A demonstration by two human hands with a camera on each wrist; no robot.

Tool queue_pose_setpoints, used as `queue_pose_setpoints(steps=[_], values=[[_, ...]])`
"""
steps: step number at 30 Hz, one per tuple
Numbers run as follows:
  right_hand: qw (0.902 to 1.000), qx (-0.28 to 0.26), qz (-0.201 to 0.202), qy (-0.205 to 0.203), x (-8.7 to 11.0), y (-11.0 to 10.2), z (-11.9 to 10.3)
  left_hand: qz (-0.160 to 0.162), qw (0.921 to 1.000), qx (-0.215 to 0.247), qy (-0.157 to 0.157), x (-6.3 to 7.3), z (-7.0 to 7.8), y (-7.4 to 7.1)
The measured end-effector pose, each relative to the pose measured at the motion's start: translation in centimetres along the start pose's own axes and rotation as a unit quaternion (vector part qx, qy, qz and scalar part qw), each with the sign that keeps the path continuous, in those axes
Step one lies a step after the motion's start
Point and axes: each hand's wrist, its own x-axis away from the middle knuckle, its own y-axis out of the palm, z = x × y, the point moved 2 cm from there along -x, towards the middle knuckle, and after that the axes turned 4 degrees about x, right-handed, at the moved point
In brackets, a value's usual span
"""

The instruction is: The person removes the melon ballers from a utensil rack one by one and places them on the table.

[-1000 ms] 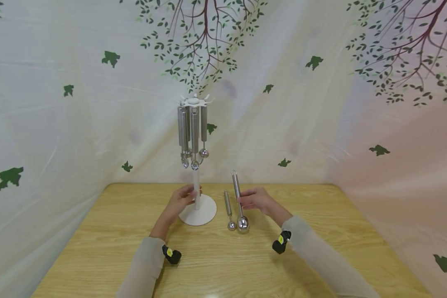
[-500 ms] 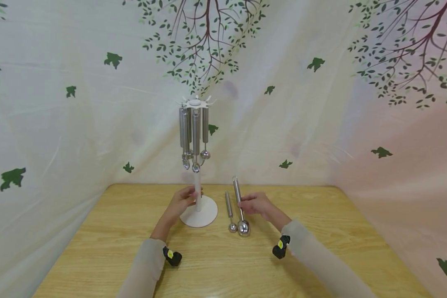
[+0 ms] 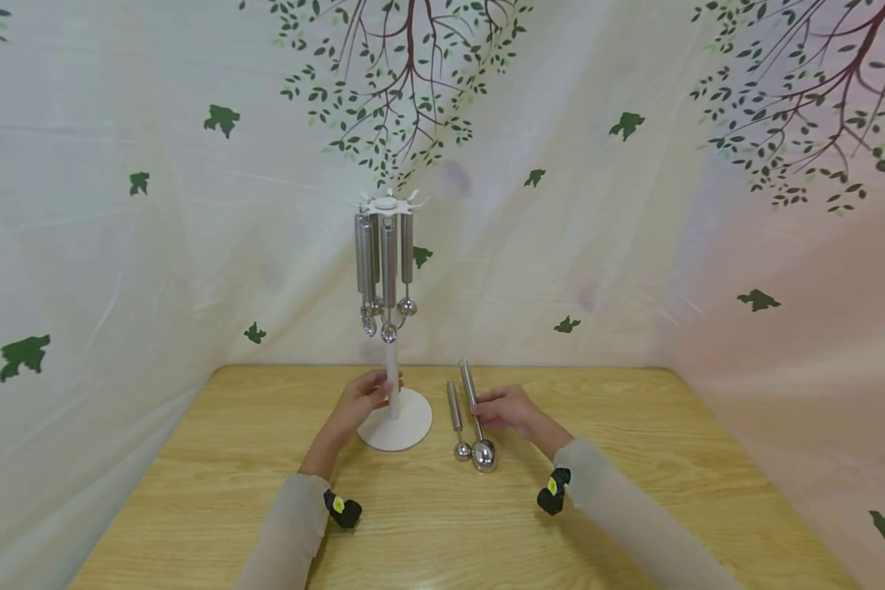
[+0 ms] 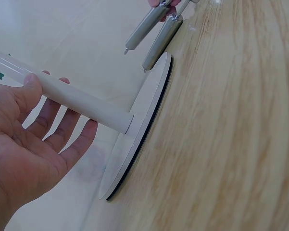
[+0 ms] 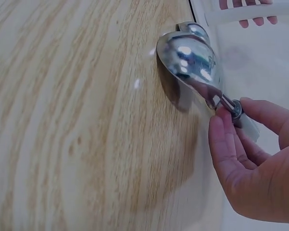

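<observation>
In the head view my left hand point(image 3: 361, 400) grips the white post point(image 3: 393, 360) of a utensil stand, thumb on one side and fingers behind. Several steel utensils point(image 3: 388, 262) hang by their handles from the hooked top of the stand point(image 3: 388, 203). My right hand point(image 3: 509, 410) pinches a large steel scoop point(image 3: 484, 455) near the lower end of its handle, bowl toward me. The right wrist view shows the scoop's rounded bowl point(image 5: 190, 60) close over the wood. Beside it a smaller ball-ended scoop point(image 3: 462, 450) lies on the table, left of the large one.
The stand's round white base point(image 3: 406, 438) rests on the wooden table point(image 3: 413, 524). Behind the table's back edge hangs a pale cloth point(image 3: 597, 270) printed with branches and leaves. Dark wrist cameras point(image 3: 342, 510) sit on both sleeves.
My right hand has lowered slightly toward the table, bringing the large scoop down and a little nearer me. The left hand keeps its grip on the post.
</observation>
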Motion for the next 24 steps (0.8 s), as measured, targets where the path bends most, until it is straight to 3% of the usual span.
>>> queue_pose_setpoints(steps=[24], values=[[0.9988, 0.019, 0.041, 0.018, 0.02, 1.04, 0.05, 0.005, 0.9999, 0.006, -0.012, 0.1, 0.19, 0.08]])
